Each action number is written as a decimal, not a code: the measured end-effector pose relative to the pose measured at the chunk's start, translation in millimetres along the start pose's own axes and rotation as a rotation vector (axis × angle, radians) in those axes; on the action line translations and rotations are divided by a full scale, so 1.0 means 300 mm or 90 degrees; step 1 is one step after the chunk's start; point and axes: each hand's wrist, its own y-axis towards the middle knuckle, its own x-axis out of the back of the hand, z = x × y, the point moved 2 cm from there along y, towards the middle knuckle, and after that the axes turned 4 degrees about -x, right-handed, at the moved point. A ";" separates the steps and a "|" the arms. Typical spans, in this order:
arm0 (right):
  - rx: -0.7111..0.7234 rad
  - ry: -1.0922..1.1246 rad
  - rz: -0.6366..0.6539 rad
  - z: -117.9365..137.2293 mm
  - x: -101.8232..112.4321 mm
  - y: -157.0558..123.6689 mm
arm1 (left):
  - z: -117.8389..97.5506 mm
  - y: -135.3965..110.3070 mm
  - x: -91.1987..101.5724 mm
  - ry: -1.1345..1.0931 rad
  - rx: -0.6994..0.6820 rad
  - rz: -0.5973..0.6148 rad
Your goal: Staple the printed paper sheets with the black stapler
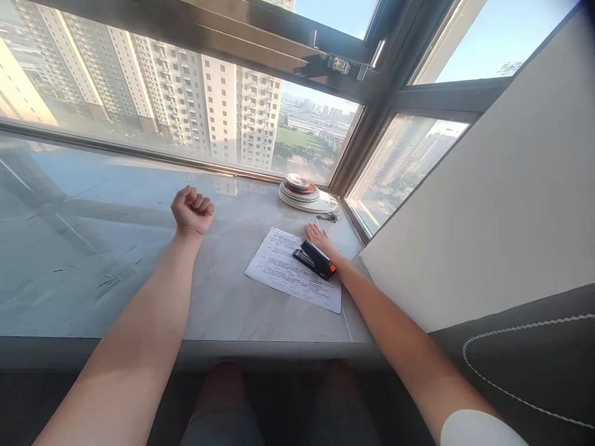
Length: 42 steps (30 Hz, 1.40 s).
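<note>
- My right hand (pixel 320 236) lies spread and flat, gripping nothing, at the far right edge of the white printed paper (pixel 274 266).
- The black stapler with an orange accent (pixel 320 264) lies on that paper, by my right wrist; a careless wrist shift could knock it or crease the paper.
- My left hand (pixel 193 210) is a tight fist; I can't tell whether it hides anything.
- A stack of round, mostly white discs (pixel 300 194) and the slanting white wall (pixel 502 210) limit reach rightward.
</note>
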 end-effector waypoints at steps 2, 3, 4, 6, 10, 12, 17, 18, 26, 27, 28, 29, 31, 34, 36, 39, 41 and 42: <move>0.037 -0.009 0.006 0.077 -0.011 0.048 | -0.052 0.000 0.053 0.000 -0.100 -0.038; 0.058 -0.007 0.008 0.124 -0.017 0.073 | -0.075 -0.002 0.074 -0.001 -0.145 -0.046; 0.085 -0.003 0.009 0.177 -0.024 0.098 | -0.096 -0.005 0.091 0.003 -0.181 -0.045; 0.144 0.006 0.009 0.294 -0.043 0.144 | -0.128 -0.011 0.116 0.035 -0.229 -0.041; 0.219 0.022 -0.004 0.496 -0.085 0.200 | -0.169 -0.022 0.146 0.149 -0.286 -0.087; 0.243 0.030 -0.010 0.543 -0.097 0.207 | -0.176 -0.025 0.152 0.165 -0.305 -0.101; 0.242 0.020 0.006 0.462 -0.098 0.173 | -0.131 -0.009 0.115 0.089 -0.218 -0.054; 0.243 0.016 0.012 0.423 -0.094 0.158 | -0.112 -0.004 0.097 0.073 -0.184 -0.046; 0.186 -0.016 0.000 0.157 -0.075 0.067 | 0.129 -0.059 -0.154 0.216 0.064 0.165; 0.187 -0.013 -0.005 0.152 -0.076 0.071 | 0.168 -0.084 -0.192 0.278 0.075 0.208; 0.187 -0.010 -0.010 0.151 -0.077 0.079 | 0.207 -0.110 -0.228 0.340 0.082 0.262; 0.188 -0.006 -0.015 0.155 -0.076 0.088 | 0.242 -0.136 -0.260 0.394 0.069 0.302; 0.198 0.018 -0.039 0.164 -0.063 0.100 | 0.298 -0.178 -0.307 0.482 0.048 0.376; 0.201 0.134 -0.166 0.153 0.003 0.082 | 0.336 -0.203 -0.325 0.611 0.004 0.490; 0.199 0.257 -0.240 0.126 0.064 0.039 | 0.337 -0.195 -0.310 0.703 -0.024 0.538; 0.364 0.417 -0.059 0.110 0.122 -0.043 | 0.326 -0.179 -0.281 0.792 -0.032 0.536; 0.443 0.429 0.070 0.115 0.129 -0.085 | 0.321 -0.179 -0.273 0.836 -0.020 0.514; 0.461 0.411 0.097 0.120 0.124 -0.097 | 0.320 -0.181 -0.272 0.856 -0.014 0.507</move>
